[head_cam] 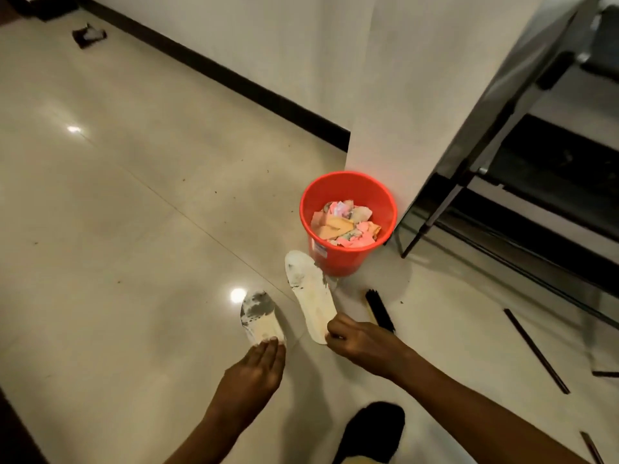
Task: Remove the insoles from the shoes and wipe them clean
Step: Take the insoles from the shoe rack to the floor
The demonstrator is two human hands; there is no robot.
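Two cream insoles with dark grey smudges at the toe end lie on the glossy floor. My left hand [256,366] has straight fingers laid over the heel end of the left insole [259,318]. My right hand [356,339] curls its fingers round the heel end of the right insole [310,291], whose toe points at the red bucket [348,259]. A black shoe [371,430] sits at the bottom edge between my forearms.
The red bucket holds crumpled paper scraps and stands against a white wall corner. A black brush [378,309] lies just right of the right insole. A dark metal rack [522,182] fills the right side. Thin dark sticks [536,351] lie on the floor at right.
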